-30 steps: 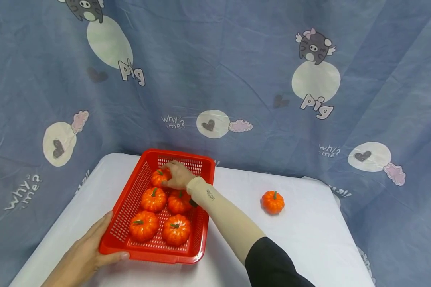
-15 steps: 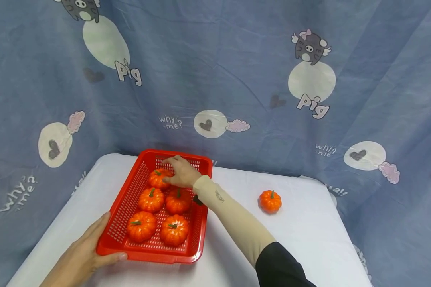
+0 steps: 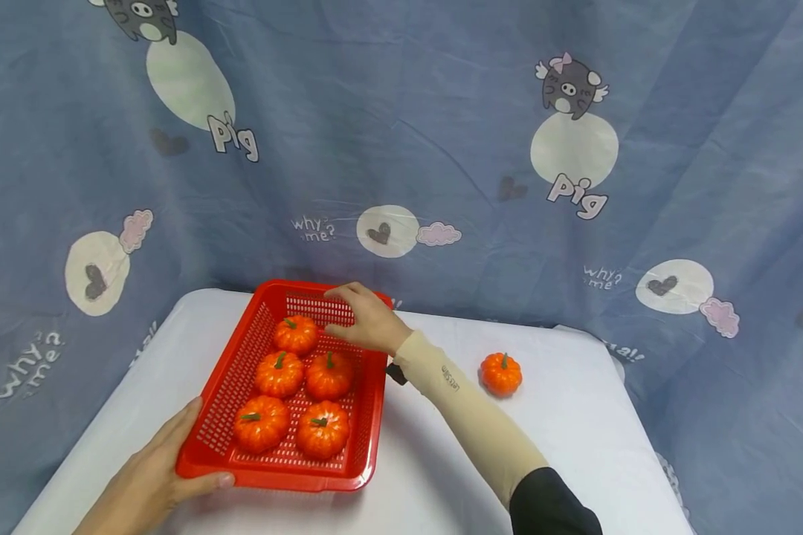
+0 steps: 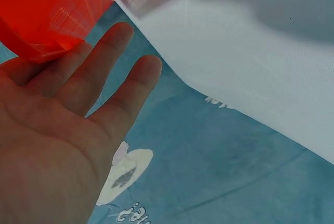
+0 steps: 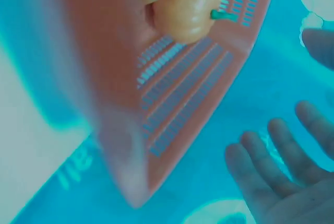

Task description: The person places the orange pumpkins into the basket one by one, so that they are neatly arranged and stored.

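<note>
A red plastic basket (image 3: 372,438) with perforated walls stands on the white table, with several small orange pumpkins (image 3: 279,374) inside. At its near left corner my left hand (image 3: 150,468) holds the rim, thumb along the front and fingers at the side. In the left wrist view two fingers (image 4: 138,83) stretch free beside the basket wall. My right hand (image 3: 368,319) hovers over the basket's far right corner, fingers spread and nothing in them. Just left of it sits the farthest pumpkin (image 3: 297,334). The right wrist view shows the right palm and fingers apart from the basket.
One more orange pumpkin (image 3: 500,374) lies on the white tabletop (image 3: 455,446), to the right of the basket. Behind the table hangs a blue printed cloth (image 3: 442,148), close to the table's far edge.
My right hand has let go of the farthest pumpkin and drawn back to the right, toward the basket's right rim. The left hand keeps its place at the corner.
</note>
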